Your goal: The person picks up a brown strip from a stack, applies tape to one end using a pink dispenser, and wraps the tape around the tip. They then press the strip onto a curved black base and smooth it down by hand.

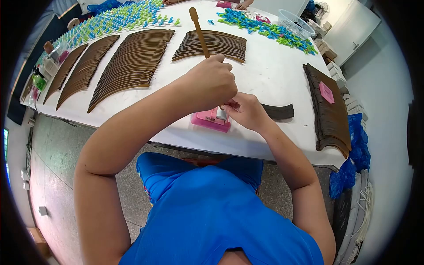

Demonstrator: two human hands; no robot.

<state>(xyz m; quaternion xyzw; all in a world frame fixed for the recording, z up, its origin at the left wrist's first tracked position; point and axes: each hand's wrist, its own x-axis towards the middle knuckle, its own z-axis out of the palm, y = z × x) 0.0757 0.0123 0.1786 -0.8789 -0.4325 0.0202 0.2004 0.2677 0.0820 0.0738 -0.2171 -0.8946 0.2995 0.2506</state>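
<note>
A long brown stick (pixel 199 33) with a widened end rises from my left hand (pixel 216 81), which is closed around it above the table's near edge. Just right of and below it, my right hand (pixel 247 110) has its thumb and fingers pinched together; what lies between them is too small to make out. Beneath both hands sits a pink device (pixel 211 121) with a light metallic part, partly covered by my fingers. A short dark strip (pixel 279 111) lies on the white table (pixel 274 79), its left end hidden behind my right hand.
Rows of brown strips (pixel 132 55) lie at the left, with another group (pixel 212 44) ahead. A brown stack (pixel 329 110) bears a pink piece (pixel 326 92) at the right. Blue and green clips (pixel 265 28), a clear basket (pixel 296 24) and another person's hand (pixel 244 5) are farther back.
</note>
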